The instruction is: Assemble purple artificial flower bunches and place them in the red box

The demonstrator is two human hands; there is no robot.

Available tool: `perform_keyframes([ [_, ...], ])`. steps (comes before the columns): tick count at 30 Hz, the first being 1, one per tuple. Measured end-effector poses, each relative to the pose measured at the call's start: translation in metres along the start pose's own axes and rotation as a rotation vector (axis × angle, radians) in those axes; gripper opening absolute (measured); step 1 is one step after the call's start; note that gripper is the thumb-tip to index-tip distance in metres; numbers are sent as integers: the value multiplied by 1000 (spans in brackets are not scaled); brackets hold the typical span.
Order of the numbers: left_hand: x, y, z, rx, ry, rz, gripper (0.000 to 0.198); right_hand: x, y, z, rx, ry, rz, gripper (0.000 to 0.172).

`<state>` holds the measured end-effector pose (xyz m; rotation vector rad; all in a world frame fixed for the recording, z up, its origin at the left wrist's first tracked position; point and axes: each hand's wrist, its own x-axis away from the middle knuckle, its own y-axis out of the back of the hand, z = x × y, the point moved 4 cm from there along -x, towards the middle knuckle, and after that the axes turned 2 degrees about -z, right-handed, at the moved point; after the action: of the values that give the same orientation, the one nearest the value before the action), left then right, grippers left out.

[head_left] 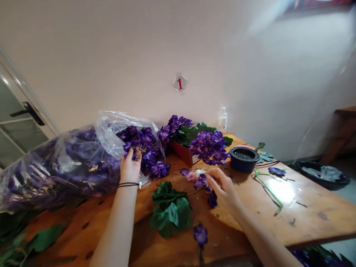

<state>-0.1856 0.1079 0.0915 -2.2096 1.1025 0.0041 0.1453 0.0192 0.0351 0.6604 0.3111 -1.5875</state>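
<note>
My left hand [131,163] is at the mouth of a clear plastic bag [59,167] full of purple artificial flowers. Its fingers are closed on a purple artificial flower [127,148] among the loose bunch [144,139] spilling out. Over the middle of the table, my right hand [222,185] has its fingers curled together; what they pinch, if anything, cannot be made out. Beside its fingertips lie a pink flower [190,176] and several purple blossoms [199,182]. Between my hands rests a cluster of green artificial leaves [172,211].
A red box [180,152] holds leaves and purple flowers [208,146] at the back. Right of it stand a dark blue round container [244,159] and a clear bottle [223,119]. A green stem [268,191] lies on the wooden table [311,218]. A black-lined bin [319,174] stands beyond.
</note>
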Motion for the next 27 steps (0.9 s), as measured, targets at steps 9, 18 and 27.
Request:
perform_keyframes([
  [9,-2,-28,-36,265,-115,186,17,-1,-4,-2,-4,16,21,14],
  [18,-18,-27,-19,254,-7,260,15,0,-3,-4,43,41,22,13],
  [27,-36,17,-14,-815,-701,15,29,1,-4,-4,92,62,45,10],
])
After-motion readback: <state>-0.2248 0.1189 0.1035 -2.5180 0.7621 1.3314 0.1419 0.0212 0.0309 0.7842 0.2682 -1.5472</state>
